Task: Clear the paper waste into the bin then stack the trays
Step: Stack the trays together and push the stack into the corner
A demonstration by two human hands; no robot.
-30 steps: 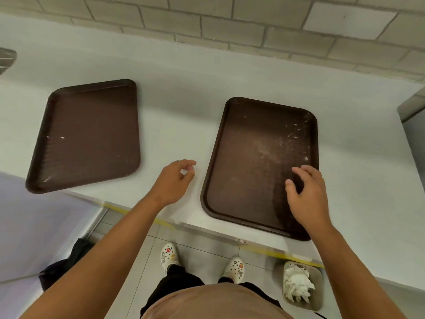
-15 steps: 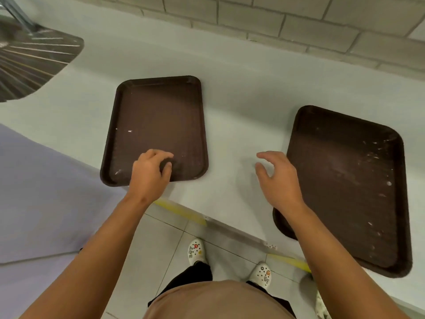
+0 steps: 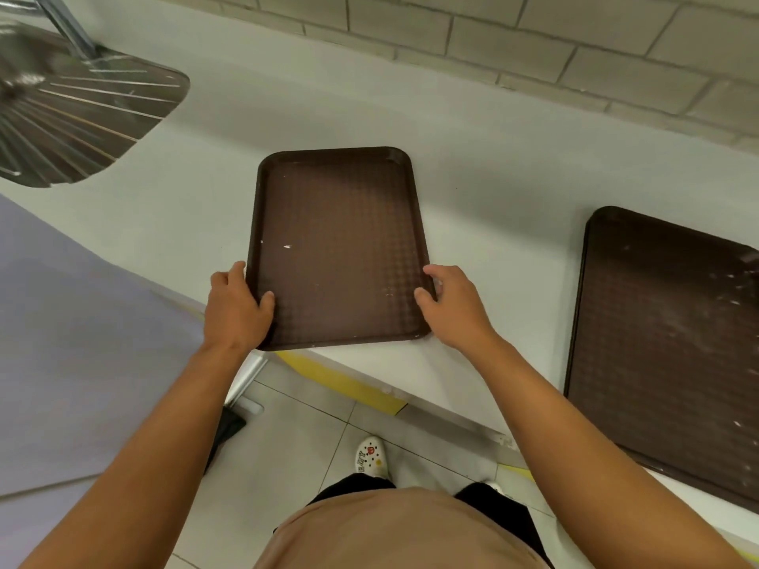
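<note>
A dark brown tray [image 3: 341, 240] lies on the white counter [image 3: 493, 190] straight ahead, its near edge at the counter's front edge. My left hand [image 3: 236, 308] grips its near left rim, thumb lying inside the tray. My right hand [image 3: 454, 305] grips the near right rim, thumb on the inside edge. A second brown tray [image 3: 673, 347], speckled with white crumbs, lies on the counter at the right and is cut off by the frame. No paper waste or bin is in view.
A metal sink [image 3: 78, 117] is set into the counter at the far left. A tiled wall [image 3: 534, 39] runs behind the counter. A pale purple panel [image 3: 74, 363] fills the lower left. Below are the tiled floor and my shoes.
The view has swung left, so the left tray is now centred. Both hands moved from the right tray area to the left tray and took hold of its two side rims.
</note>
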